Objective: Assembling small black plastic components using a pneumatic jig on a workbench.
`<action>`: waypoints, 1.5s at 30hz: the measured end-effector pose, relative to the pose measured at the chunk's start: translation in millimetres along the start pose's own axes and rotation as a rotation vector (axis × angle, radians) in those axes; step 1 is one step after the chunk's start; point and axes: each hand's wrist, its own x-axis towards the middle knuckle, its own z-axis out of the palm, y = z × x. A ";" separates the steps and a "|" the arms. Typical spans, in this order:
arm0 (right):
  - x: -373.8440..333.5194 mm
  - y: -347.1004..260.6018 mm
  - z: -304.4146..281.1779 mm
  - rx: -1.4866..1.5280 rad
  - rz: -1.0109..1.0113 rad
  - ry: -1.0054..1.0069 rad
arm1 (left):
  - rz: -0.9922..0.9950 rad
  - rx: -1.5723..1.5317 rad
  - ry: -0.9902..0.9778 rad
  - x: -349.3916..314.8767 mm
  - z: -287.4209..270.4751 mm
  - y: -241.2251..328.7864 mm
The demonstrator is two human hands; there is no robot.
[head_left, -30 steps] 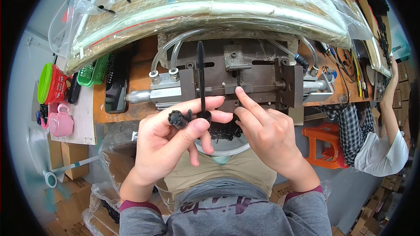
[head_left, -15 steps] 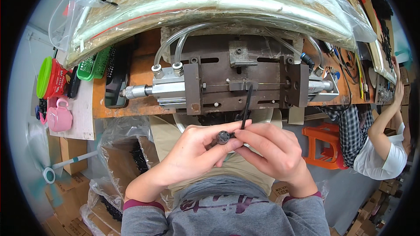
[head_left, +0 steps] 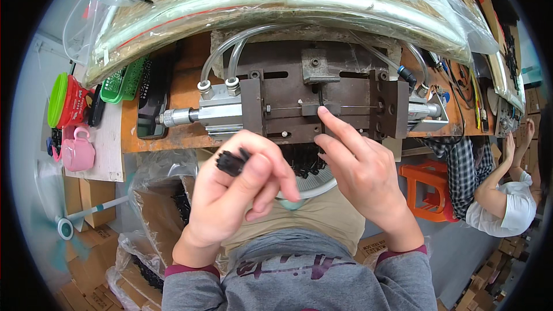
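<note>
My left hand point(head_left: 236, 187) is closed round a bunch of short black plastic sticks point(head_left: 230, 163), whose ends poke out past the thumb. At the dark metal fixture point(head_left: 288, 92), my right hand point(head_left: 366, 170) has a thin black stick point(head_left: 321, 95) at its fingertips. The stick lies across the small centre block point(head_left: 311, 109), pointing toward the clamp block point(head_left: 317, 68) behind. My index fingertip presses on it at the centre block, and the other fingers curl lower down, hiding its near end. A taut thin wire or rod runs sideways through the centre block.
Air cylinders point(head_left: 222, 116) with clear hoses flank the fixture. Below the bench edge, a round pale basin point(head_left: 322, 187) holds black parts. Plastic-lined cartons point(head_left: 155, 207) stand at left, beside a pink cup point(head_left: 78, 152) and green basket point(head_left: 124, 83). A co-worker point(head_left: 498, 213) sits right near an orange stool point(head_left: 429, 187).
My hands have separated. The right has carried a black stick forward onto the fixture's centre block; the left has drawn back left with its bunch. The co-worker's arms have lowered.
</note>
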 end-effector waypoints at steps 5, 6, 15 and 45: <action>3.7 -4.1 -2.6 -0.045 0.020 -0.036 | 0.046 -0.224 -0.021 6.8 -2.9 0.7; 3.8 -3.9 -3.4 -0.051 0.023 -0.044 | 0.044 -0.265 -0.016 8.0 -3.1 -0.3; -11.2 -11.2 -4.5 0.837 -0.156 0.153 | -0.095 -0.504 -0.096 15.9 19.0 -5.8; 3.1 -12.6 -2.5 -0.097 0.024 -0.012 | 0.568 0.628 0.023 2.0 -2.2 7.9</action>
